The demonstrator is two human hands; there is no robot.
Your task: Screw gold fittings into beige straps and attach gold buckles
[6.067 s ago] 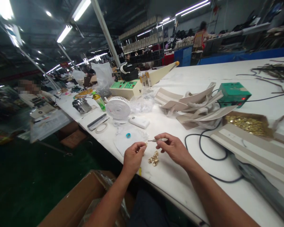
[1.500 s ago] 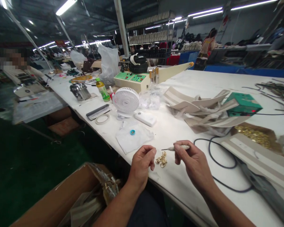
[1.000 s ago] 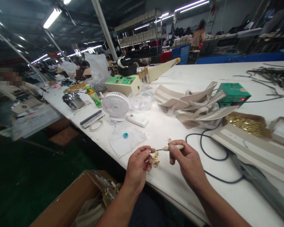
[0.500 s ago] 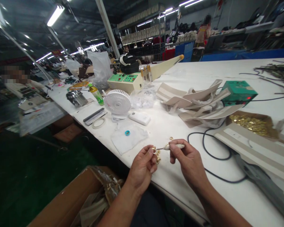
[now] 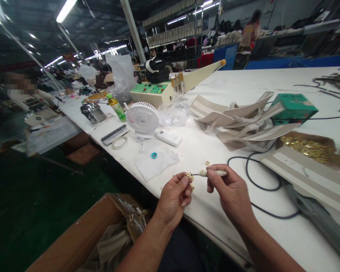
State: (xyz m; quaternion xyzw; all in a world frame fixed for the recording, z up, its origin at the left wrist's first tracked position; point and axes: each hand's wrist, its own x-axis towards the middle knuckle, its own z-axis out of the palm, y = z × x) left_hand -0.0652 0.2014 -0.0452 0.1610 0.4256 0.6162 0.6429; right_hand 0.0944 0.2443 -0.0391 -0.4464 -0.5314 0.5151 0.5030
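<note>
My left hand [image 5: 172, 196] is closed at the table's front edge, pinching a small gold-coloured metal fitting [image 5: 189, 175] between thumb and forefinger. More gold pieces [image 5: 192, 186] show right beside its fingers; whether they are held or lie on the table I cannot tell. My right hand [image 5: 229, 187] grips a thin-shafted hand tool [image 5: 203, 173] with a pale handle. Its dark shaft points left, and the tip meets the fitting. Just beyond the right hand, a loose gold fitting [image 5: 207, 163] lies on the white table [image 5: 198, 147].
A small blue cup [image 5: 153, 155] rests on a white sheet [image 5: 147, 166]. Behind are a fan [image 5: 142, 118], a white power bank-like box [image 5: 169, 138] and curved beige panels [image 5: 238, 113]. Rightward lie a dark cable [image 5: 247, 172] and a tray of gold fittings [image 5: 307, 147]. An open carton [image 5: 82, 232] stands lower left.
The tool's tip has come left against the gold fitting, which it stood slightly apart from before. Both hands keep their grips. The whole view has shifted a little.
</note>
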